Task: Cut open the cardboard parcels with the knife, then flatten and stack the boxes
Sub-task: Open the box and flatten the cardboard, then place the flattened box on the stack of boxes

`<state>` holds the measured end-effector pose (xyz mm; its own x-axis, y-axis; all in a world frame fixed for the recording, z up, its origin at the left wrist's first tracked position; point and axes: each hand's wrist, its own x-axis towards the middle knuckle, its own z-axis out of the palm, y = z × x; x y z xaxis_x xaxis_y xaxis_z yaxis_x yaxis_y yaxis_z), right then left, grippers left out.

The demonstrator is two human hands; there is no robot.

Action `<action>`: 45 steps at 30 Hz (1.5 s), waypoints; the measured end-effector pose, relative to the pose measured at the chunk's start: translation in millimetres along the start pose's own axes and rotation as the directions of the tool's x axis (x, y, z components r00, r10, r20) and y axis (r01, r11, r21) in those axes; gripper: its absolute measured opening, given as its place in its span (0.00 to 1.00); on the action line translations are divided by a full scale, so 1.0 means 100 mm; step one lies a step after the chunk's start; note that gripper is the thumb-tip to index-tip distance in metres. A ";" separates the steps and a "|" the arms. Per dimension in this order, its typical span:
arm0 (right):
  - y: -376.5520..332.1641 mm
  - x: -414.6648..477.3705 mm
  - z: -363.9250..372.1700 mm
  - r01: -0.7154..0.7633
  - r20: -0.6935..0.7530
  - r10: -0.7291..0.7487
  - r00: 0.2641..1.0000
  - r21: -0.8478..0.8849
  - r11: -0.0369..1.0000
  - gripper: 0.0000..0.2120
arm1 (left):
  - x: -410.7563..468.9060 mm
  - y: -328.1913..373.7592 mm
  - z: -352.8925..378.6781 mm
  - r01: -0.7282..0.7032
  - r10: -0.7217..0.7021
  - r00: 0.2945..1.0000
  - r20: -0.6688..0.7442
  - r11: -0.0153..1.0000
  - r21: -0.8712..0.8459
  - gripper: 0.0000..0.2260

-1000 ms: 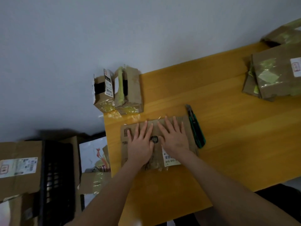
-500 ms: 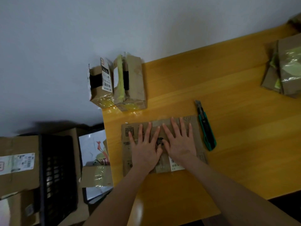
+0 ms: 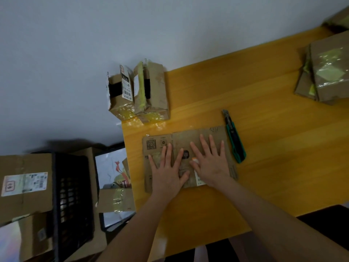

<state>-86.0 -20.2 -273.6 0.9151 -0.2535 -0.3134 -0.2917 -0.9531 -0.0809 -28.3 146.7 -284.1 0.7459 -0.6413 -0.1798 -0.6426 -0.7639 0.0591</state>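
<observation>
Little has shifted: our left hand (image 3: 166, 173) and right hand (image 3: 212, 167) still press, fingers straight and spread, on the flattened box (image 3: 181, 138) near the table (image 3: 273, 157)'s left edge, knife (image 3: 234, 140) just beside it. We judge stacking comes next.

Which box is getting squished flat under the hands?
The printed box beside the green knife; left hand and right hand press it. The corner parcels stand upright.
</observation>
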 end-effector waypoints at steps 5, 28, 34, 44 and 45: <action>0.04 -0.16 0.12 -0.026 -0.009 0.027 1.000 0.043 0.999 0.31 | 0.01 0.02 0.00 -0.015 0.015 1.000 0.020 1.000 -0.008 0.31; 0.22 -0.44 -0.43 -0.244 -0.019 0.251 0.968 0.166 0.956 0.33 | -0.04 -0.27 -0.60 0.245 -0.237 0.970 0.062 0.949 -0.201 0.33; 0.23 -0.68 -0.53 -0.620 0.201 0.593 0.780 0.383 0.685 0.43 | -0.08 -0.38 -0.68 0.498 -0.428 0.865 0.262 0.673 -0.547 0.29; 0.38 -0.53 -1.00 -0.336 0.281 0.485 0.828 0.942 0.027 0.25 | 0.05 -0.22 -0.78 0.596 -0.489 0.787 0.376 0.445 -0.669 0.24; 0.45 -0.52 -1.07 -0.301 0.288 0.469 0.835 0.952 -0.049 0.25 | 0.08 -0.18 -0.81 0.597 -0.499 0.783 0.370 0.437 -0.673 0.25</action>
<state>-117.0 -67.5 -159.2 0.5470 -0.6112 -0.5721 -0.5263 0.2803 -0.8027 3.9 149.4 -207.1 0.8401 -0.0948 -0.5340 0.2822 -0.7644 0.5797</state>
